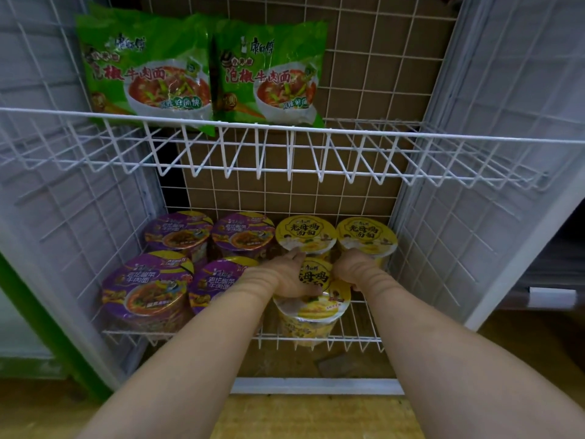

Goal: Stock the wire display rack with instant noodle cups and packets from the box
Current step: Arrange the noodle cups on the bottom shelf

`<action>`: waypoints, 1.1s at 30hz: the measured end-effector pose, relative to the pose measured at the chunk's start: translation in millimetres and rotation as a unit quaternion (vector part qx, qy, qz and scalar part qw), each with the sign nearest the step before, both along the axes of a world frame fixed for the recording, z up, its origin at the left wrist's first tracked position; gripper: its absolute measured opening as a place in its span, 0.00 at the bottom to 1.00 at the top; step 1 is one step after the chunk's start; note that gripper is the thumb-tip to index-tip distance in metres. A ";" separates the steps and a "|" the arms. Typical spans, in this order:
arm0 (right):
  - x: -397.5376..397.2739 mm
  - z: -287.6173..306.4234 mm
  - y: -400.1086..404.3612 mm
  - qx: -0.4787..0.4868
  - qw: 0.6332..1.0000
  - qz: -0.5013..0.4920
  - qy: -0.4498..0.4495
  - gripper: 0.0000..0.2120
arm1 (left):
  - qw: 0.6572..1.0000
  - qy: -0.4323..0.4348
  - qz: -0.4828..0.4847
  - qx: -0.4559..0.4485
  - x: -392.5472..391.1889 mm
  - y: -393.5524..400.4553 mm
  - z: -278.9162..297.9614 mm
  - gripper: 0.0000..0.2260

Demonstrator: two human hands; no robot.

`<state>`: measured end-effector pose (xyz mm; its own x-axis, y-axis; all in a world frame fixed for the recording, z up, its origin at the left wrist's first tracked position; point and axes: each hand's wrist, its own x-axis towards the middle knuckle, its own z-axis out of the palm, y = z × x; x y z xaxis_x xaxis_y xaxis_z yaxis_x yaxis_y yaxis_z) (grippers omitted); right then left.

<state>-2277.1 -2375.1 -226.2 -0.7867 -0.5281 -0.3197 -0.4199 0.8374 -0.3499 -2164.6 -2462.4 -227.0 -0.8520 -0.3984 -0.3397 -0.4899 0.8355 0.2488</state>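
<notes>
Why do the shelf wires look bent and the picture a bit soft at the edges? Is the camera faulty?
In the head view the wide-angle lens bows the upper shelf rail and splays the side panels; the edges smear, while the green packets and the yellow cup between the left hand and right hand read fairly sharp. Lighting is flat, with mild glare on the packets.

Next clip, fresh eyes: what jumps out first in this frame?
Both hands meet on a yellow noodle cup at the front of the lower shelf: left hand over its lid, right hand at its far side. Four purple cups fill that shelf's left half, and two green noodle packets stand on the upper shelf.
</notes>
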 end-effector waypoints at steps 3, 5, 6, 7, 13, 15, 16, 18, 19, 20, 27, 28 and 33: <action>0.1 2.4 -0.1 -0.039 0.999 -0.005 0.008 0.20 | 1.000 0.012 0.004 0.006 -2.9 2.8 2.4 0.43; -0.4 2.2 1.0 -0.071 0.997 -0.013 -0.007 0.25 | 1.000 0.017 0.005 0.009 -3.3 2.3 3.9 0.43; -0.1 2.1 1.2 -0.075 0.997 -0.014 -0.011 0.25 | 1.000 0.015 0.005 0.009 -3.5 1.5 3.6 0.43; 0.5 2.0 1.1 -0.070 0.997 -0.010 -0.011 0.25 | 1.000 0.013 0.003 0.008 -3.5 0.6 2.8 0.43; 10.8 5.0 -1.7 -0.049 0.997 0.020 0.052 0.17 | 1.000 0.016 -0.004 -0.002 -5.2 -1.6 -2.0 0.43; 14.4 9.8 -4.0 -0.073 0.995 0.014 0.073 0.16 | 1.000 0.016 -0.005 -0.008 -6.2 -2.5 -4.0 0.43; 16.2 11.5 -5.9 -0.086 0.993 0.010 0.078 0.15 | 1.000 0.015 -0.005 -0.009 -7.0 -3.4 -5.4 0.43; 20.3 11.9 -10.8 -0.092 0.992 0.011 0.088 0.15 | 1.000 0.014 -0.004 -0.007 -8.8 -5.2 -7.6 0.43; 22.2 11.0 -13.1 -0.092 0.991 0.010 0.093 0.15 | 1.000 0.015 -0.003 -0.007 -9.2 -5.9 -8.2 0.43; 24.6 11.0 -14.7 -0.100 0.990 0.002 0.097 0.15 | 1.000 0.017 -0.002 -0.007 -9.4 -6.4 -8.5 0.43; 49.1 4.0 -7.7 -0.273 0.952 -0.116 0.079 0.14 | 0.992 0.098 0.071 -0.032 -5.4 13.4 -16.9 0.39; 54.9 -0.3 -6.2 -0.290 0.945 -0.126 0.091 0.14 | 0.988 0.126 0.078 -0.036 -2.9 19.4 -16.4 0.37; 78.7 -9.5 24.7 -0.341 0.925 -0.158 0.060 0.13 | 0.930 0.327 0.169 0.025 20.5 64.0 -15.1 0.20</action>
